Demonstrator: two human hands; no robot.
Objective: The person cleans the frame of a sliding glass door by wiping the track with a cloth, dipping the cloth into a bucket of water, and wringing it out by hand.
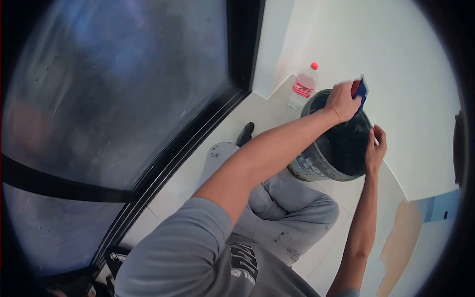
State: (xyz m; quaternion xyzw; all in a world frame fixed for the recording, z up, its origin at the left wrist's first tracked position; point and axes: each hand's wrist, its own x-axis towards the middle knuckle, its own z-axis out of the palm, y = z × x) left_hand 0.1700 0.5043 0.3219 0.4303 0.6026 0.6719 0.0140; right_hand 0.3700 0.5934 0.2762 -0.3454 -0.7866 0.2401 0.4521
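My left hand (342, 101), with a thin band at the wrist, is closed around a small dark blue and red packet (362, 94). It holds the packet over the far rim of a dark bucket (309, 167), whose outside is smeared and stained. My right hand (376, 148) grips the bucket's right rim, with the fingers outside and the thumb towards the opening. The bucket is tilted towards me, and its inside looks dark; what it contains cannot be made out. Just left of the bucket stands a Coca-Cola bottle (303, 88) with a red cap and clear liquid.
My crossed legs in stained grey trousers (297, 218) are just below the bucket, on a pale tiled floor. A black-framed glass panel (123, 99) runs along the left. A white wall (386, 59) rises behind, and a torn tan patch (401, 242) shows at lower right.
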